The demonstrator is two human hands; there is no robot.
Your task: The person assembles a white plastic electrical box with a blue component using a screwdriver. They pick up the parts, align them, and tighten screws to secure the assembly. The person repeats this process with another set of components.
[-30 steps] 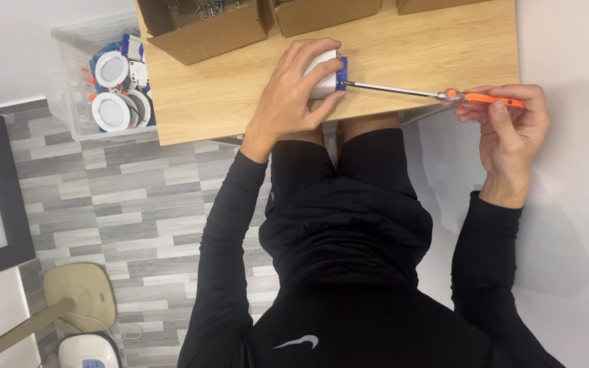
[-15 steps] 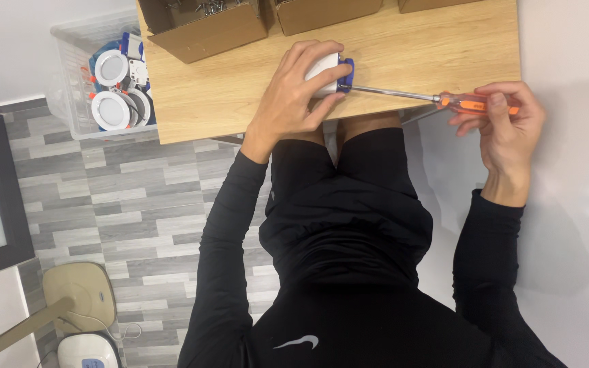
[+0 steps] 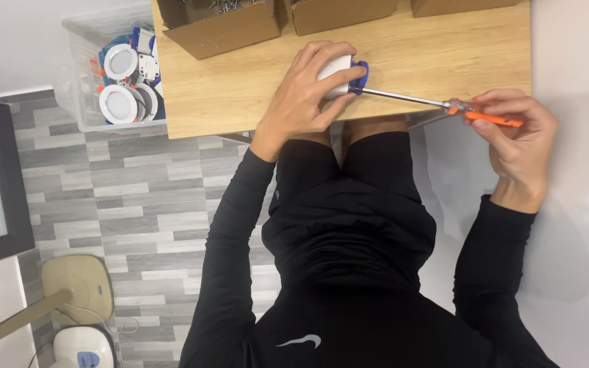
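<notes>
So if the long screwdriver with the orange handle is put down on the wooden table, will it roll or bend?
The long screwdriver with the orange handle probably stays stiff: its thin metal shaft looks straight between the right hand and the white and blue fitting under the left hand. It looks round and slim, so it may roll on the flat wooden table. It seems light, as fingertips alone hold it.

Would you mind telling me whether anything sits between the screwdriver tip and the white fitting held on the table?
Nothing visible does. The left hand grips the white fitting on the wooden table; the right hand holds the orange-handled screwdriver, whose bare shaft runs straight to the fitting's blue part.
</notes>
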